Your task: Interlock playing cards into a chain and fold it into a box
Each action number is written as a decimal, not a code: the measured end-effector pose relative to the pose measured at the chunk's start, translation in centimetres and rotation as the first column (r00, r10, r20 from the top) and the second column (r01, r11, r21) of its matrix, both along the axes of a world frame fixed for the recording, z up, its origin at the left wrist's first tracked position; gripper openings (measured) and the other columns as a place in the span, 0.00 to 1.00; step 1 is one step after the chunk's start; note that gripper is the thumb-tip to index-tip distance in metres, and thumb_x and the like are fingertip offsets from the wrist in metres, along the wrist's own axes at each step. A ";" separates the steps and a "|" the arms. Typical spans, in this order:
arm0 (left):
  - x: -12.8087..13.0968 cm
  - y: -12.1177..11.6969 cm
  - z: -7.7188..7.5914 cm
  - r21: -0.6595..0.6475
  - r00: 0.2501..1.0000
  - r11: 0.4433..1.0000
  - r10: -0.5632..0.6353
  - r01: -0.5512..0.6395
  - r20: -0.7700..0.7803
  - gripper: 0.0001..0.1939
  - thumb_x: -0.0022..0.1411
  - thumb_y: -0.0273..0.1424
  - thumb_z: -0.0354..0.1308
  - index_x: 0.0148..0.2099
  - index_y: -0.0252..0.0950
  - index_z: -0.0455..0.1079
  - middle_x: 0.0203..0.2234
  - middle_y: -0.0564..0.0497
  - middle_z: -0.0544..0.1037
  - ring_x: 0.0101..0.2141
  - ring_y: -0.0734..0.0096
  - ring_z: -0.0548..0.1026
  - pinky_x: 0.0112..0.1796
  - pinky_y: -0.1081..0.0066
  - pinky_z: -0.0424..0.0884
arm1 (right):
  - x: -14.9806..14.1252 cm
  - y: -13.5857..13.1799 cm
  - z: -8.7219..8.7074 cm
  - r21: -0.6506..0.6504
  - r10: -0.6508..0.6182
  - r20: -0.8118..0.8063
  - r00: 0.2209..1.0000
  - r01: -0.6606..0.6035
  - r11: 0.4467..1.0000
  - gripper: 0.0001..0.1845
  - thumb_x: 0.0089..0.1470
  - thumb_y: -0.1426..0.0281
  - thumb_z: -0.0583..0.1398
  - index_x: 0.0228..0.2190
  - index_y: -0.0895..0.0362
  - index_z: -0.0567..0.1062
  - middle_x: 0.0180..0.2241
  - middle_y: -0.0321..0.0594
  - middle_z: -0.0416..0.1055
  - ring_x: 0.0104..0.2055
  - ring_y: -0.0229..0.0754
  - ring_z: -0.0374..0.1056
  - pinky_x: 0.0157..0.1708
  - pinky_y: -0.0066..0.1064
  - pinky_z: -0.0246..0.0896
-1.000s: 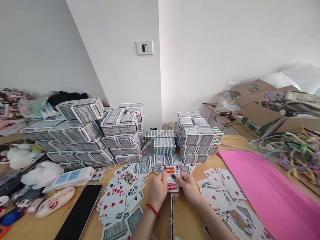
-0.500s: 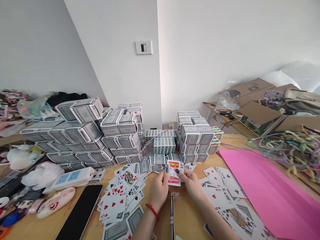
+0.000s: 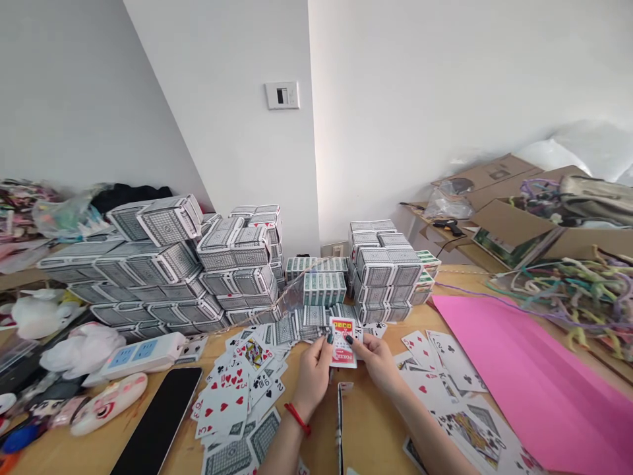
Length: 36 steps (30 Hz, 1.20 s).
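Note:
A red and white playing card (image 3: pixel 343 351) printed "POKER" is pinched between my two hands, above the middle of the table. My left hand (image 3: pixel 316 369) grips its left edge, thumb on the face. My right hand (image 3: pixel 376 359) holds the right edge the same way, and a card with a K (image 3: pixel 359 334) shows partly behind. Whether more cards lie underneath is hidden. Below my hands a thin folded strip of cards (image 3: pixel 339 429) stands on edge. Loose face-up cards (image 3: pixel 225 409) spread to the left, and more cards (image 3: pixel 462 429) lie to the right.
Blocks built of folded cards (image 3: pixel 237 244) are stacked at the back left, with another stack (image 3: pixel 388 267) at back right. Green-patterned card boxes (image 3: pixel 324 288) sit between. A phone (image 3: pixel 158 422), a power strip (image 3: pixel 143 355) and a pink sheet (image 3: pixel 524 369) flank the work area.
The view has shifted very slightly. Both hands keep the same grip on the red and white card, with almost no movement.

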State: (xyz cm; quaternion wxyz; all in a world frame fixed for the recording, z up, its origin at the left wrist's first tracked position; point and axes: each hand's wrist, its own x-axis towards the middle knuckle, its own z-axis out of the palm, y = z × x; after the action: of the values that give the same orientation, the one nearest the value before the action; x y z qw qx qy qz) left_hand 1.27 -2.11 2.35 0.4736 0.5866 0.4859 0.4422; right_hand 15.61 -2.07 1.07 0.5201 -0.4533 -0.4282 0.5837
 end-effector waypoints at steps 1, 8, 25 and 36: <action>-0.1 0.1 0.0 -0.013 0.999 1.000 -0.005 0.005 0.046 0.10 0.58 0.36 0.48 0.30 0.35 0.65 0.24 0.52 0.71 0.26 0.71 0.68 0.27 0.75 0.64 | 0.0 0.0 0.1 -0.001 0.003 0.005 1.000 -0.003 1.000 0.21 0.41 0.52 0.60 0.19 0.57 0.66 0.18 0.34 0.65 0.23 0.37 0.61 0.25 0.28 0.56; -1.3 1.5 -0.8 -0.174 0.968 0.984 0.011 0.033 0.250 0.12 0.52 0.37 0.56 0.34 0.33 0.71 0.28 0.49 0.75 0.31 0.67 0.72 0.32 0.71 0.68 | -0.1 0.2 -0.7 0.007 -0.022 0.147 0.989 0.021 1.000 0.24 0.39 0.49 0.60 0.17 0.56 0.60 0.16 0.31 0.58 0.19 0.33 0.54 0.20 0.26 0.50; -1.4 1.5 -1.1 0.011 0.996 0.998 0.060 -0.061 0.070 0.09 0.53 0.35 0.53 0.29 0.33 0.64 0.21 0.54 0.68 0.24 0.75 0.66 0.27 0.76 0.63 | -0.2 0.0 0.5 0.075 0.074 -0.031 0.997 -0.072 0.995 0.23 0.45 0.51 0.57 0.33 0.57 0.74 0.28 0.42 0.73 0.32 0.46 0.69 0.37 0.38 0.61; -1.3 0.4 -0.4 0.236 0.974 0.964 0.159 -0.119 -0.158 0.07 0.54 0.33 0.52 0.29 0.35 0.67 0.24 0.50 0.74 0.27 0.70 0.72 0.30 0.73 0.67 | -0.4 -0.1 -0.3 0.141 -0.066 0.218 0.974 0.036 0.989 0.19 0.47 0.53 0.56 0.30 0.57 0.72 0.28 0.42 0.73 0.32 0.46 0.68 0.34 0.34 0.61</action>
State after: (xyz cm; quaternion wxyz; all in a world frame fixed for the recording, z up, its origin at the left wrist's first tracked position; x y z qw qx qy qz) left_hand -0.01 -1.67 2.00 0.3270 0.6374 0.5127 0.4732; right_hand 15.21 -2.17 0.81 0.5136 -0.4898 -0.5106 0.4853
